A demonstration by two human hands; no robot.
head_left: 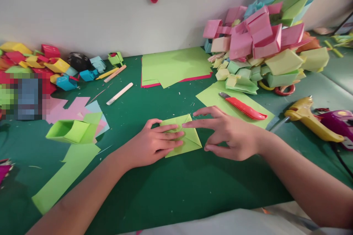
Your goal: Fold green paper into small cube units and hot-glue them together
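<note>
A folded piece of light green paper (190, 140) lies flat on the green table, with creased flaps showing at its right side. My left hand (156, 141) rests on its left part, fingers stretched out and pressing it down. Over the paper's right edge hovers my right hand (227, 132), its fingers apart and holding nothing. One of its fingertips is close to the paper's upper right; whether it touches, I cannot tell. Just behind my right hand, a red utility knife (245, 108) lies on a green sheet (211, 93).
Green and red paper sheets (176, 62) lie against the wall. Folded paper boxes (259, 36) are heaped at the back right, colourful ones (56, 64) at the back left. A yellow glue gun (314, 119) sits right. Green paper scraps (71, 169) and a cream stick (120, 93) lie left.
</note>
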